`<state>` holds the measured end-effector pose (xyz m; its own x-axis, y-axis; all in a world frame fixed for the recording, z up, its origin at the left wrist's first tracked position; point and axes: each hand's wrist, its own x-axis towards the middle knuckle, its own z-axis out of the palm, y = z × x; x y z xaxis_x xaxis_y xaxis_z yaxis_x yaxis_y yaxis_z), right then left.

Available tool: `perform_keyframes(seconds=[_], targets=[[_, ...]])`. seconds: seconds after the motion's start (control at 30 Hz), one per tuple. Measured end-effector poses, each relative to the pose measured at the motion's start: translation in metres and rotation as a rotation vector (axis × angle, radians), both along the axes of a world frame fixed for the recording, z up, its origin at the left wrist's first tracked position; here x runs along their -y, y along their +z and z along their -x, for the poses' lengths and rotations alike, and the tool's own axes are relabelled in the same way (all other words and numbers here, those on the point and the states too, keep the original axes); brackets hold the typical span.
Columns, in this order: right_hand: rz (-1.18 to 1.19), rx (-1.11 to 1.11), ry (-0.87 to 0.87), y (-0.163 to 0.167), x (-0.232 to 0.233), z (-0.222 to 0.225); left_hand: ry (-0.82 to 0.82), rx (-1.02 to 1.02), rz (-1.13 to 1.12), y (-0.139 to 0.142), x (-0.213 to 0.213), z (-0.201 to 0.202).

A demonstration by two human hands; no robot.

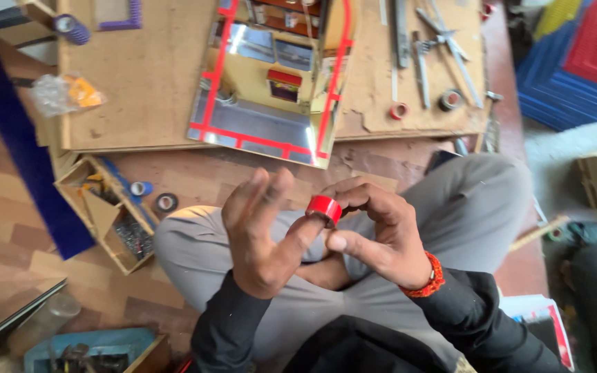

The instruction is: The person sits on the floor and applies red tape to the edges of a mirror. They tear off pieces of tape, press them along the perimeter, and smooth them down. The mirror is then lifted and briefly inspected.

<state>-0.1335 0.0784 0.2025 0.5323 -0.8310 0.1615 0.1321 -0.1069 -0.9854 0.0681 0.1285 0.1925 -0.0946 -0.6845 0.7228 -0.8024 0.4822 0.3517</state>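
A small roll of red tape [323,207] sits between my two hands above my lap. My right hand [374,231] curls its fingers around the roll and grips it. My left hand [260,231] is raised beside it, fingers spread, with one fingertip touching the roll's edge. In front of my knees lies a mirror [271,83] on a wooden board [146,76], with red tape strips stuck along its edges.
Metal tools and strips [426,48] and two small tape rolls [423,105] lie on the board's right part. A wooden box of small parts [108,214] stands at the left, with two tape rolls [153,197] beside it. Blue and red crates [575,62] are at the right.
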Motion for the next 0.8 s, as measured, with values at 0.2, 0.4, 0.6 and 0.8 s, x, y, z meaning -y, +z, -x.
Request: perform_keyframes(seconds=[0.2,0.4,0.6,0.8], targets=[[-0.121,0.077,-0.141,-0.001,-0.029,0.045,-0.124,-0.160,-0.087,0.040,-0.024,0.033],[-0.273,0.246,-0.113,-0.009,-0.044,0.066,-0.215,-0.345,-0.314,0.062,-0.024,0.060],[-0.165,0.266,-0.133,-0.002,-0.055,0.073,-0.238,-0.267,-0.311,0.065,-0.029,0.065],[-0.080,0.201,-0.121,-0.008,-0.059,0.082,-0.284,-0.394,-0.409,0.070,-0.036,0.066]])
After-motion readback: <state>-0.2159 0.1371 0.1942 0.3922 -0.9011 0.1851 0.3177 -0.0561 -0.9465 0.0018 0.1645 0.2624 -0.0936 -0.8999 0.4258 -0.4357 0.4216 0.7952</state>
